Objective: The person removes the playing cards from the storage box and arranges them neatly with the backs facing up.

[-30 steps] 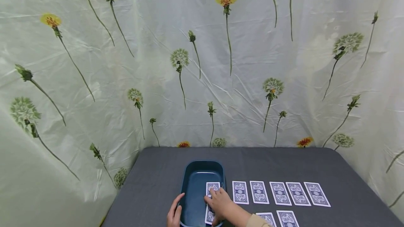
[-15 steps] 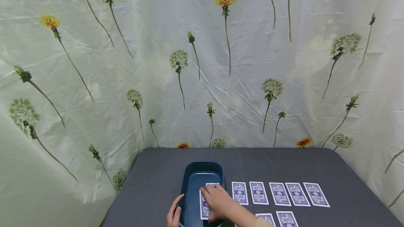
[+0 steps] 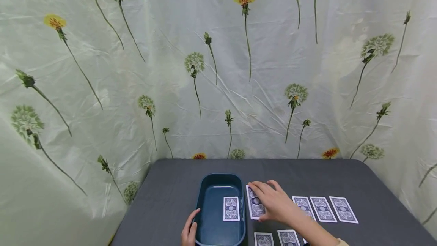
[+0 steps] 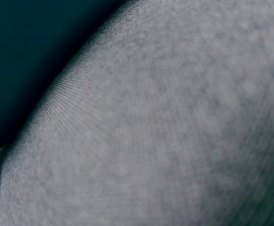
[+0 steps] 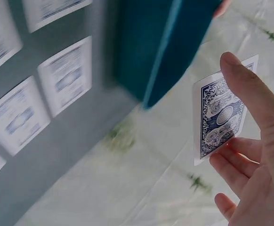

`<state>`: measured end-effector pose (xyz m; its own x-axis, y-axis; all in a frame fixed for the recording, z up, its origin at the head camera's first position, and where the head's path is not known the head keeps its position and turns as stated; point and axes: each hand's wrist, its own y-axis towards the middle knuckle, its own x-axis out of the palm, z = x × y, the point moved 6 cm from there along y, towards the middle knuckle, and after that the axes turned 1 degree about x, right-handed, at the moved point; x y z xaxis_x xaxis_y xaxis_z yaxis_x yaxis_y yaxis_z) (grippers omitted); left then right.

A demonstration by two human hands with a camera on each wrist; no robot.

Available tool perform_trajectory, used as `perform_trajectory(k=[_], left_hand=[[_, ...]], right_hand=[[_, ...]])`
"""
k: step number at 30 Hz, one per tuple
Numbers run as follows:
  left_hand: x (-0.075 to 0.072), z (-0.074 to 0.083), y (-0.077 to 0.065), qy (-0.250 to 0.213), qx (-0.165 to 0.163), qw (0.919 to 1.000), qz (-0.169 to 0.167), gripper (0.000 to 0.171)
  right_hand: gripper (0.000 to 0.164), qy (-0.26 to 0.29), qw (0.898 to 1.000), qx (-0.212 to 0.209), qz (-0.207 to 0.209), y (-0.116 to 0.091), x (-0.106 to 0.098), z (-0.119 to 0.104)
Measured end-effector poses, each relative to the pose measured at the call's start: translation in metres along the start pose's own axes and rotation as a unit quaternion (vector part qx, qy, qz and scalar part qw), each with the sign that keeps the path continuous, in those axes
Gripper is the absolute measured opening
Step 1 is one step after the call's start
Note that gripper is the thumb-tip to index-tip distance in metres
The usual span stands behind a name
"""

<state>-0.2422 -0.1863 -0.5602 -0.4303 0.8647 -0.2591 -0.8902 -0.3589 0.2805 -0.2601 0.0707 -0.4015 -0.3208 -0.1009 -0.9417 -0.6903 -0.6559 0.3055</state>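
My right hand [image 3: 278,202] pinches a blue-and-white playing card [image 3: 256,205], just right of the dark teal tray [image 3: 199,196]. In the right wrist view the thumb is on the card's patterned back [image 5: 221,117] and the fingers are at its lower edge. Inside the tray another card [image 3: 231,208] lies back up near the right wall. My left hand [image 3: 189,229] rests against the tray's left rim; its lower part is out of frame. The left wrist view catches only the tray's dark side [image 4: 28,56] and grey cloth.
More cards lie back up on the grey table [image 3: 290,174], to the right of the tray: an upper-row card [image 3: 322,208] with others beside it, and a lower-row card [image 3: 288,237], partly cut off. My right forearm covers part of both rows. A floral curtain [image 3: 170,86] hangs behind.
My right hand has left the cards in the tray and moved right over the table, where it now holds a card beside the upper row. One card shows in the tray. The left hand stays put.
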Motion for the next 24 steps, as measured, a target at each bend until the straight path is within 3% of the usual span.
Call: perform_trajectory(k=[4, 9, 15, 20, 22, 24], left_hand=[[0.0, 0.002, 0.001, -0.014, 0.01, 0.9998, 0.007, 0.029], [0.001, 0.002, 0.0, 0.001, -0.005, 1.0, -0.003, 0.03], [0.0, 0.001, 0.0, 0.026, -0.03, 0.9992, -0.01, 0.031], [0.0, 0.001, 0.0, 0.015, -0.02, 0.9997, 0.001, 0.029], [0.0, 0.002, 0.0, 0.011, -0.013, 0.9998, 0.001, 0.029], [-0.001, 0.002, 0.001, 0.015, -0.016, 0.9997, -0.005, 0.03]], right_hand=[[0.098, -0.003, 1.0, 0.017, -0.014, -0.029, -0.002, 0.029], [0.096, 0.01, 0.998, 0.046, -0.05, -0.07, 0.01, 0.064], [0.089, 0.018, 0.989, 0.085, -0.123, -0.126, 0.042, 0.102], [0.082, 0.065, 0.972, 0.116, -0.194, -0.162, 0.074, 0.127], [0.08, 0.065, 0.968, 0.113, -0.212, -0.171, 0.084, 0.133], [0.083, 0.036, 0.974, 0.085, -0.206, -0.178, 0.093, 0.136]])
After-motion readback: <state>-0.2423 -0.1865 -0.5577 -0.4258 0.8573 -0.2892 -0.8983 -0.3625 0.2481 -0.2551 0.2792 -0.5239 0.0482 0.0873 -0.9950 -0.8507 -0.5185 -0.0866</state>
